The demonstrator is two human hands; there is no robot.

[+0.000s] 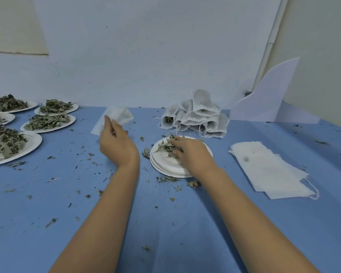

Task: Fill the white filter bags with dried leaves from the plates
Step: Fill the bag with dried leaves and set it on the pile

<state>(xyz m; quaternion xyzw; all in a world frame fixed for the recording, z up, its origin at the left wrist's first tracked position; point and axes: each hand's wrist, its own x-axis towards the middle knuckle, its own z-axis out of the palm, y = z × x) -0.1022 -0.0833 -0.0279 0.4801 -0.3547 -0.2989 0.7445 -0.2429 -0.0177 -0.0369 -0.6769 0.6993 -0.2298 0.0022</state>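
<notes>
right hand (191,152), fingers curled, gathers pinch of dried leaves (165,146) on top of stacked white plates (165,168) near middle of blue table (165,223). left hand (116,144) pinches filter bag (118,115) aloft, just left of stack, toward far edge; bag mouth not discernible. filled bags (197,117) heaped by far edge; flat empty bags (268,166) near right edge; full plates (47,123) along left edge. step in hand, as judged: taking leaves for held bag. next move calls for bag mouth spread, leaves carried across and dropped in without spill.
</notes>
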